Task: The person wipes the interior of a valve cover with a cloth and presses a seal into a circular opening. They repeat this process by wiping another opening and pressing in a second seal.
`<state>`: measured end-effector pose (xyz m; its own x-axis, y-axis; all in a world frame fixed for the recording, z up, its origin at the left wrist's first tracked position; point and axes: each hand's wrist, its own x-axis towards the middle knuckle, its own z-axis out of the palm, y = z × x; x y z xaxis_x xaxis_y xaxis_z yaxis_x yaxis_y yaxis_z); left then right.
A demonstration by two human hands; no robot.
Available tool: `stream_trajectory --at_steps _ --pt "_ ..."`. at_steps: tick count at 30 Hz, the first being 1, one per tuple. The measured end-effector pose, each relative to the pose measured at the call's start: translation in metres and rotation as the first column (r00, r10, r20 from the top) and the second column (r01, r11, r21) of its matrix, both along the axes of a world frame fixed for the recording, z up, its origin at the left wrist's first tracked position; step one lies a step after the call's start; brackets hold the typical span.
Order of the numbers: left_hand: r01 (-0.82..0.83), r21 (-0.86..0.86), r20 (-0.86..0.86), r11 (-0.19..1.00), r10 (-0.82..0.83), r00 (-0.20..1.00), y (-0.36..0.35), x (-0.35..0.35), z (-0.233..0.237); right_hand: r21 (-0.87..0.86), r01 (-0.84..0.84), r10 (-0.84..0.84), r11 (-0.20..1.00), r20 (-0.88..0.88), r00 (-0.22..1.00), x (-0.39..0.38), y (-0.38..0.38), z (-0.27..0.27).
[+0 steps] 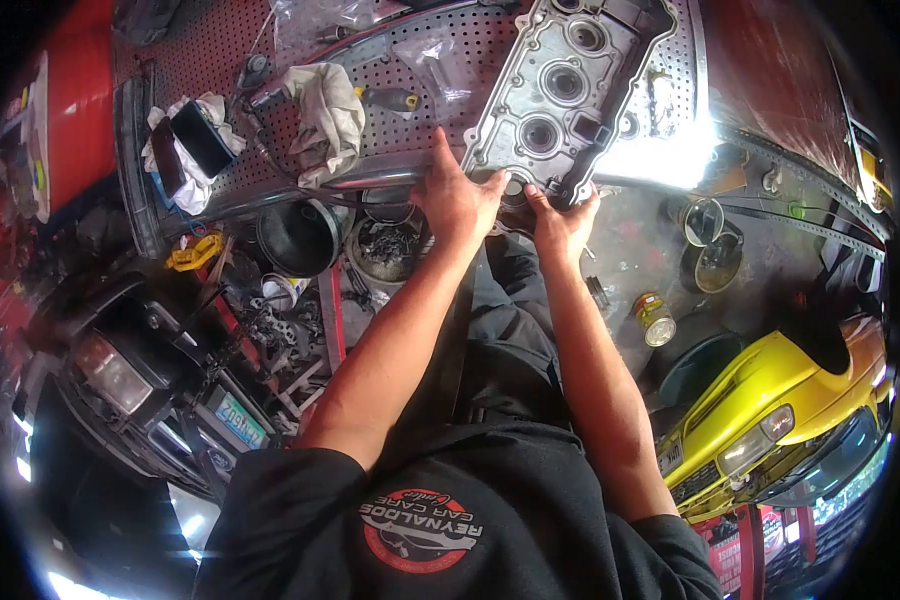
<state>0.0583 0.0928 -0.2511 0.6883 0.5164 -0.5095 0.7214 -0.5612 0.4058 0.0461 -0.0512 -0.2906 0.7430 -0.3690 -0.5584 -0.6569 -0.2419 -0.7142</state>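
Observation:
A grey metal engine valve cover [553, 108] lies tilted at the near edge of a perforated metal bench [395, 165], with round bores along its face. My left hand [457, 203] grips its near left corner, thumb on the rim and index finger stretched out to the side. At the near right corner, my right hand [564, 225] holds the cover with its thumb on top and fingers round the edge. The other fingers of my left hand are hidden. Left of the cover are a yellow and black screwdriver [390, 99] and a crumpled grey cloth [326, 118].
A dark phone [201, 138] rests on a white cloth at the bench's left. Below stand a black bucket [298, 238] and a yellow can [654, 319]. A dark vehicle [120, 365] is at lower left, a yellow car [740, 400] at lower right.

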Motion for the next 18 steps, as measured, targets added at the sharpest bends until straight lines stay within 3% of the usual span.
stream_trajectory --at_steps 4,10,18 --pt "0.01 0.112 0.147 0.994 -0.026 0.989 -0.004 -0.005 -0.008 0.021 -0.004 0.004 1.0 0.005 1.0 0.001 0.0 0.004" --pt "0.001 -0.03 -0.011 1.0 -0.001 1.0 0.001 0.001 -0.001 -0.036 -0.043 0.043 0.998 0.0 0.999 0.006 0.004 0.014" --pt "-0.017 -0.041 -0.015 0.999 0.016 1.0 0.0 0.001 -0.003 -0.076 -0.058 0.056 0.995 -0.025 0.998 0.008 0.006 0.017"
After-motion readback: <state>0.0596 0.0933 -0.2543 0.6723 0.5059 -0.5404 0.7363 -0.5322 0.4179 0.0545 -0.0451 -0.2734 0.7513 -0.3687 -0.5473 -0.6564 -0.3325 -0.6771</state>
